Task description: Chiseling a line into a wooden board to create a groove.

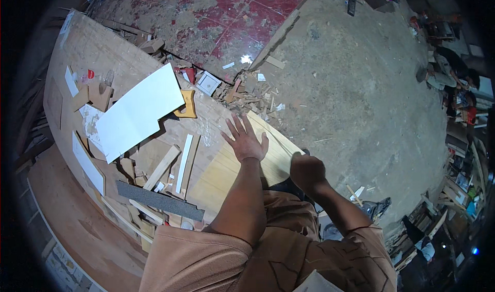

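Note:
My left hand [247, 143] lies with fingers spread on a pale wooden board [216, 172], near the workbench's right edge. The board reaches past that edge toward my body. Beside its right end my right hand [308, 172] is closed in a fist; what it grips, if anything, is hidden. A thin dark line runs along the board up to this fist, and I cannot tell whether it is a blade or a shadow. Left of my hands, a handsaw's yellow handle [187, 105] sticks out by a large white panel [142, 111].
Wood strips [162, 167], a long dark grey piece [160, 200] and offcuts lie on the workbench [126, 47]. Scraps [252, 98] litter the concrete floor [361, 86] beside it. Red tiles [221, 19] lie beyond. A person [456, 73] is at the far right.

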The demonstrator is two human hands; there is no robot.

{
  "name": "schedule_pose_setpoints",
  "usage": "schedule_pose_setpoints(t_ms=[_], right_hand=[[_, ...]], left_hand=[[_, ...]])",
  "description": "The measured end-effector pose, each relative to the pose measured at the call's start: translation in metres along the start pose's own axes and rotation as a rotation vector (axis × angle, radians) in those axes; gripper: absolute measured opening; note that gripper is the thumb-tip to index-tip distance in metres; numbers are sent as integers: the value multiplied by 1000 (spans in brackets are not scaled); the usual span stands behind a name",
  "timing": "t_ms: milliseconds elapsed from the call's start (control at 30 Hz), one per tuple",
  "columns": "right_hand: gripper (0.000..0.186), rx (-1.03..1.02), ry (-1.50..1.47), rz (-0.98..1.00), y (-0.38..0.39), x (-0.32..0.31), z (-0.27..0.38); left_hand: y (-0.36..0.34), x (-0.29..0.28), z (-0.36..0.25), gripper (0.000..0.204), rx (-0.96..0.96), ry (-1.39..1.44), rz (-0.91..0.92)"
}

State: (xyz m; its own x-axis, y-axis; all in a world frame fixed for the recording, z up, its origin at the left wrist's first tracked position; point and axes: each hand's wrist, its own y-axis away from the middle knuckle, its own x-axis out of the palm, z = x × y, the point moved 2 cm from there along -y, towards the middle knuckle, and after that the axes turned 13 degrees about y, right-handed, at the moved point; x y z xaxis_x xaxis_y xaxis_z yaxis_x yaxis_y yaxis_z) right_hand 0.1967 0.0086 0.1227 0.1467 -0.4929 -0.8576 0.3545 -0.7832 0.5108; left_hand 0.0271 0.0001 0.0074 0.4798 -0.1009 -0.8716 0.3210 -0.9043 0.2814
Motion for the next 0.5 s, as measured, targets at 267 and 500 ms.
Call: schedule_pose_setpoints(t_ms=[267, 500], right_hand=[[14, 44, -59, -33, -61, 73, 16], [6, 129, 27, 83, 22, -5, -5]], left_hand=[[-1, 1, -3, 97, -3, -28, 24], [1, 1, 2, 97, -9, -44, 15]])
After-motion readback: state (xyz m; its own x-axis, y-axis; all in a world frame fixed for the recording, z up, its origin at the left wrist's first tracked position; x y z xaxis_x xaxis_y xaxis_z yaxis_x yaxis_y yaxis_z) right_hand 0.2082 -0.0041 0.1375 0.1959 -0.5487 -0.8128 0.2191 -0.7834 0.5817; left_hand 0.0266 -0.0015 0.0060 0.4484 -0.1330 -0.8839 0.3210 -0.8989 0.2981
